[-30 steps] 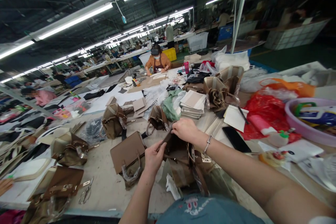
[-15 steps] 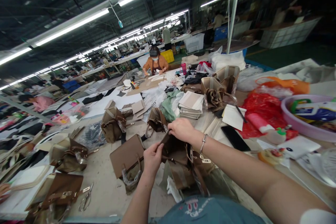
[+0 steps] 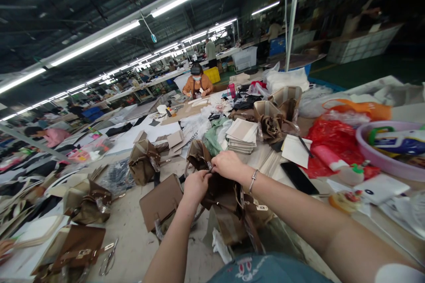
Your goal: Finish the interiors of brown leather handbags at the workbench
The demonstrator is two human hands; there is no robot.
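Observation:
A brown handbag (image 3: pixel 226 199) stands in front of me, its dark mouth facing up. My left hand (image 3: pixel 196 185) pinches the bag's upper edge at the far left. Right beside it, my right hand (image 3: pixel 229 166) grips the same edge, with the fingertips of both hands nearly touching. The bag's lower part, partly in shadow, rests close to my shirt, with a metal tag hanging at its right. To the left of my left hand lies another brown bag (image 3: pixel 161 202) with its flat panel up. A smaller open bag (image 3: pixel 198 154) stands just beyond my hands.
More brown bags stand at left (image 3: pixel 144 162) and at back right (image 3: pixel 270 117). Scissors (image 3: pixel 109 258) lie at lower left. Stacked beige panels (image 3: pixel 241 136), a black phone (image 3: pixel 299 178), a red plastic bag (image 3: pixel 327 137) and a purple basin (image 3: pixel 368 150) are to the right. A co-worker (image 3: pixel 198 83) sits across the table.
My left hand has moved up along the bag's edge to meet my right hand. The right hand stays in nearly the same place. The view has shifted slightly.

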